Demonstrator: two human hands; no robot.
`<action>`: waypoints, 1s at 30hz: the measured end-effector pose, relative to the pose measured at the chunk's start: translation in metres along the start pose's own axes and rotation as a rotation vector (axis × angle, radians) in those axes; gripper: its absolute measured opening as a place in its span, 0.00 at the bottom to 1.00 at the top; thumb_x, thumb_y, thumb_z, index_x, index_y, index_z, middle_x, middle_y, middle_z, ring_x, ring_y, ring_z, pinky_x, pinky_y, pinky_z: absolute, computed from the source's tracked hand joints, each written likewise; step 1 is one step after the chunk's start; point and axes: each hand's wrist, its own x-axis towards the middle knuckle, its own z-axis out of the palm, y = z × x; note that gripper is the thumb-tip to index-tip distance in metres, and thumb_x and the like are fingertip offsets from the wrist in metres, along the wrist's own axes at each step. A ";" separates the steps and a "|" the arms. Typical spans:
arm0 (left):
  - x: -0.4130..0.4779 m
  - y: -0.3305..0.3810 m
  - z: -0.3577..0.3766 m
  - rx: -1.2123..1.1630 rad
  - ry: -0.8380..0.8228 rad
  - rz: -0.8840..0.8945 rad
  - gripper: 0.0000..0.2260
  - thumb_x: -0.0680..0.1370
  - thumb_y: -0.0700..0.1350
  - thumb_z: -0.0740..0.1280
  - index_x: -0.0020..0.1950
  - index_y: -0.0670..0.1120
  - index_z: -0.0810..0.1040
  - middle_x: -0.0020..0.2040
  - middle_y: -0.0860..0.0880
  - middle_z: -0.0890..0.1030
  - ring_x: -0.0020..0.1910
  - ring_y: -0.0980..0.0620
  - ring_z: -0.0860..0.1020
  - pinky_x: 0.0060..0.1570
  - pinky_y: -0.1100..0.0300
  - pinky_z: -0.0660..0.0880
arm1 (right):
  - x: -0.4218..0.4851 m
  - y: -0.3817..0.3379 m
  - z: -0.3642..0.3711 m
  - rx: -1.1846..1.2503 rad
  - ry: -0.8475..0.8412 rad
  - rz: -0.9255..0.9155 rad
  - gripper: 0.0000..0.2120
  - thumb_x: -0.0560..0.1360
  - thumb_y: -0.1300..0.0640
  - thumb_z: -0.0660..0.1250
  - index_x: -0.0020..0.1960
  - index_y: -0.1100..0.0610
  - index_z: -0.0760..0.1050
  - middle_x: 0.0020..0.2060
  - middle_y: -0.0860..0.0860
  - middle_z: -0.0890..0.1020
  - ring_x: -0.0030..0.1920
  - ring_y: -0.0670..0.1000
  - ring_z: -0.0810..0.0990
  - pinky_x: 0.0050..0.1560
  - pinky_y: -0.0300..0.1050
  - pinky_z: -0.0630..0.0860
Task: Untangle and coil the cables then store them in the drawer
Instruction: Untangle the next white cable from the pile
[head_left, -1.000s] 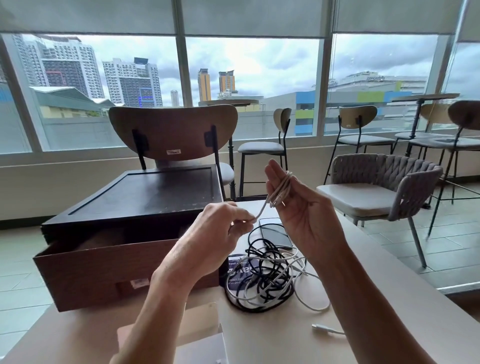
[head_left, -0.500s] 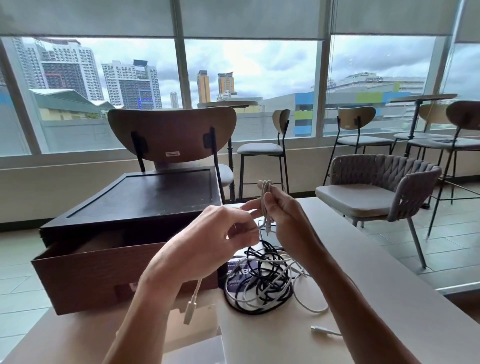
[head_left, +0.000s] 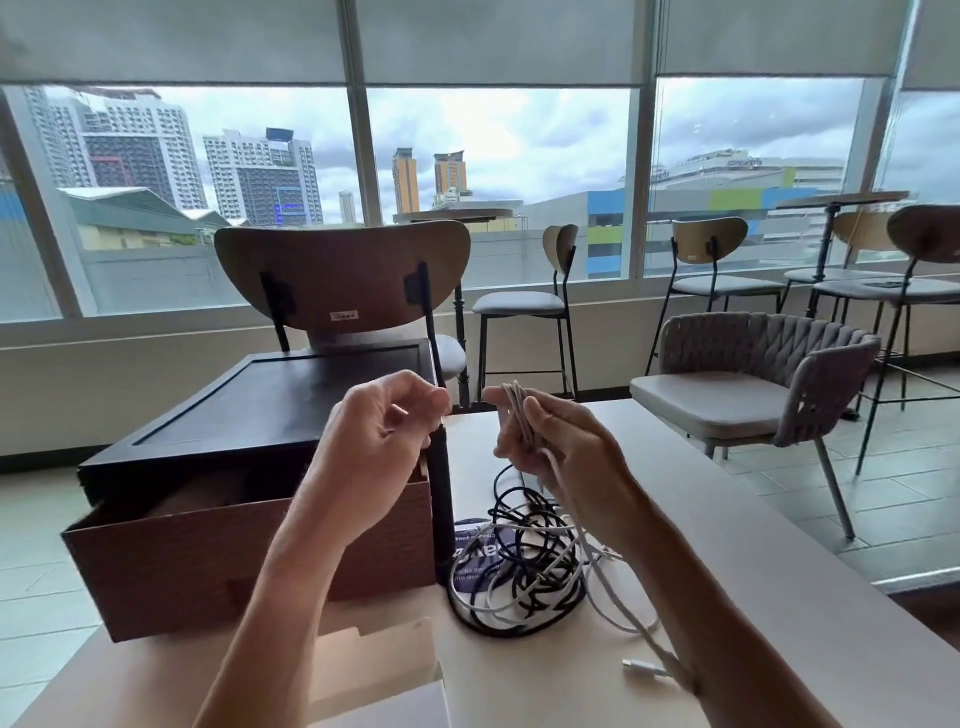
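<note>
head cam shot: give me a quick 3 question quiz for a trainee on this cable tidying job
1. True or false: the drawer is pulled open.
2. Which hand holds the coiled white cable? A: left hand. B: right hand. C: neither.
3. Fill the gap: the tangle of black and white cables lies on the ___, to the right of the drawer.

Key: 1 true. 2 B. 3 table.
</note>
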 end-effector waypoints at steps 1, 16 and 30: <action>0.000 -0.002 0.001 -0.055 0.044 -0.031 0.08 0.80 0.53 0.66 0.46 0.54 0.82 0.39 0.52 0.83 0.41 0.50 0.82 0.44 0.52 0.80 | 0.000 0.000 0.000 0.040 -0.025 0.017 0.16 0.84 0.62 0.50 0.61 0.63 0.76 0.31 0.50 0.77 0.35 0.47 0.76 0.45 0.39 0.74; -0.001 -0.003 0.025 -0.784 -0.243 -0.324 0.14 0.80 0.46 0.64 0.60 0.41 0.83 0.49 0.44 0.84 0.46 0.54 0.82 0.43 0.64 0.76 | -0.001 -0.001 0.004 0.441 -0.312 0.083 0.13 0.84 0.59 0.52 0.55 0.66 0.72 0.28 0.52 0.72 0.26 0.47 0.63 0.43 0.44 0.70; -0.003 0.008 0.041 -0.494 -0.067 -0.281 0.13 0.78 0.54 0.65 0.44 0.46 0.82 0.28 0.54 0.71 0.28 0.60 0.67 0.32 0.71 0.68 | 0.000 -0.001 0.006 0.277 -0.126 0.195 0.02 0.83 0.61 0.56 0.54 0.59 0.66 0.29 0.53 0.73 0.25 0.45 0.65 0.28 0.36 0.64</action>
